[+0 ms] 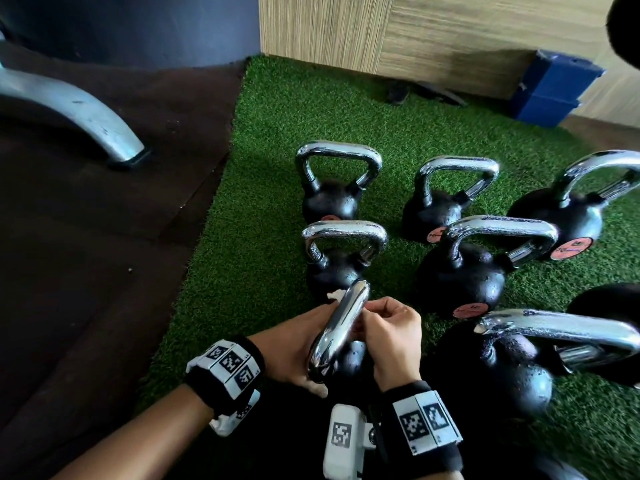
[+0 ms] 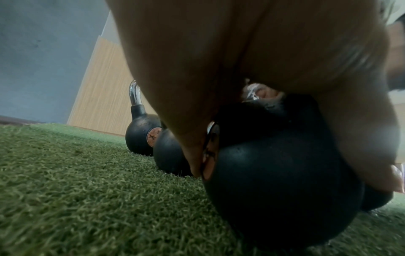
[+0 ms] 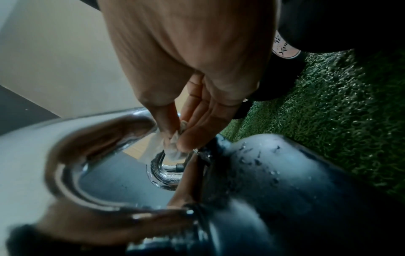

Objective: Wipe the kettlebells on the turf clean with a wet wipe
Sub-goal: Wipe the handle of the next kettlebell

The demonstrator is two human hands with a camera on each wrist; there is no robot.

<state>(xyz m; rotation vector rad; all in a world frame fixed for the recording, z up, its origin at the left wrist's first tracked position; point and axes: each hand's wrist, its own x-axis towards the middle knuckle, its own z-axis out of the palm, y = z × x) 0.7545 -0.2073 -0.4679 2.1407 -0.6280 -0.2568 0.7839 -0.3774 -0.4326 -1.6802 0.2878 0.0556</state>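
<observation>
The person crouches at the near edge of the turf (image 1: 263, 188), working on the nearest kettlebell (image 1: 341, 355), the small one closest to the left border of the green. This looks like the handle stage of cleaning that bell: the chrome handle (image 1: 341, 332) is tipped toward the person, and both hands are gathered around it.

The left hand (image 1: 294, 348) cups the handle from the left side, fingers wrapped behind the chrome, steadying the bell. A scrap of white shows past its fingertips at the far end of the handle, so part of the wet wipe (image 3: 175, 147) seems to trail through there. The right hand (image 1: 391, 332) comes in from the right with thumb and fingers drawn together; the right wrist view shows them pinching the crumpled wipe just above where the handle meets the black body. So neither hand is spread: the left is clamped on the handle, the right closed on the wipe.

Six more kettlebells stand on the turf, farther off and to the right, and their black bodies carry droplets or specks. Whether those are already wiped I cannot tell.

In my judgement the next move calls for drawing the wipe along the rest of the handle's loop and down over the round body, with the left hand keeping the bell from rolling on the soft grass. After that, the cloth needs carrying to a neighbouring bell.
</observation>
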